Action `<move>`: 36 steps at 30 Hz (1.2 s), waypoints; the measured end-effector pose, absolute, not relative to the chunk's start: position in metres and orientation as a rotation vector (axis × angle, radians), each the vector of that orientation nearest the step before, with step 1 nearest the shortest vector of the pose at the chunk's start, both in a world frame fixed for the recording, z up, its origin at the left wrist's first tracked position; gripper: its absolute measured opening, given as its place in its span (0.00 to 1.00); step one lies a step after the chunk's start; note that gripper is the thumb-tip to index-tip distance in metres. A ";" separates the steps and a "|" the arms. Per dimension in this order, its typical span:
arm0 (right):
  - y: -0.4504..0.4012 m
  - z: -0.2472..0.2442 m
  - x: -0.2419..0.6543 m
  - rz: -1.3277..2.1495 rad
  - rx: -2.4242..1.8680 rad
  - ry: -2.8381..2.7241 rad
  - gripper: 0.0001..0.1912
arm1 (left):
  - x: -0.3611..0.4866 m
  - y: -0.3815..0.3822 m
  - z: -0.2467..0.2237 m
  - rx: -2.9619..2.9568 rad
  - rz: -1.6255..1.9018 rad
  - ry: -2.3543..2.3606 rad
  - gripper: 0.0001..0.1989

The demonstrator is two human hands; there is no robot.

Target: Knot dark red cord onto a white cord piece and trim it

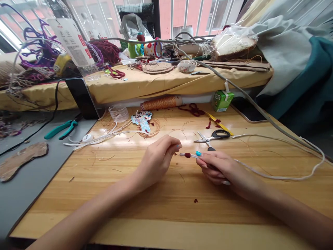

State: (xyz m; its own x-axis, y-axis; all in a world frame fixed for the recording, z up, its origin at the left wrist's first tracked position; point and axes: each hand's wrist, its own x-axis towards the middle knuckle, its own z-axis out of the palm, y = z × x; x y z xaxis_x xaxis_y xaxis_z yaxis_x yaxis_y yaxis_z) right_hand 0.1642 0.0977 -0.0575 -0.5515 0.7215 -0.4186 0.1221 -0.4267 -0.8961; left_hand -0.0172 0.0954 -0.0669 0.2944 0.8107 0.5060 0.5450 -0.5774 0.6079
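right hand (pixel 218 168) grip on thin white cable (pixel 281 177), maroon-wrapped tip

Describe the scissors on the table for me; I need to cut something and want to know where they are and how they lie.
The scissors lie flat on the wooden table, just beyond the right hand, which does not touch them. They are small, with black loop handles pointing right and silvery metal blades pointing left, opened a little. A second dark handle part shows just below the blades. A yellow strip lies close behind them, and a white cord starts near the handles.
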 end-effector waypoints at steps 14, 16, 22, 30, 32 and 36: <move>0.092 -0.051 0.162 1.492 -1.299 -2.005 0.16 | -0.015 0.094 -0.066 2.320 0.994 1.117 0.08; 0.091 -0.050 0.162 1.392 -1.301 -2.087 0.17 | -0.015 0.092 -0.065 2.335 0.960 1.121 0.08; 0.093 -0.052 0.164 1.651 -1.331 -1.907 0.18 | -0.015 0.092 -0.069 2.378 1.054 1.180 0.09; 0.095 -0.051 0.166 1.892 -1.298 -1.709 0.18 | -0.015 0.094 -0.070 2.317 1.077 1.080 0.06; 0.096 -0.053 0.166 1.892 -1.256 -1.731 0.19 | -0.013 0.093 -0.071 2.360 1.024 1.000 0.06; 0.099 -0.055 0.167 1.734 -1.181 -1.835 0.16 | -0.012 0.092 -0.073 2.248 1.011 1.112 0.07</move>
State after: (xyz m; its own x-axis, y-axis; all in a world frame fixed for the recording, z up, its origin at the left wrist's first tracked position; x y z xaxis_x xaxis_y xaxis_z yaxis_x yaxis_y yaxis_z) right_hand 0.1671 0.0985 -0.0549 -0.5901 0.7564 -0.2824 0.3249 -0.0978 -0.9407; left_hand -0.0116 0.0919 -0.0727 0.4117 0.8097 0.4181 0.4930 -0.5838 0.6451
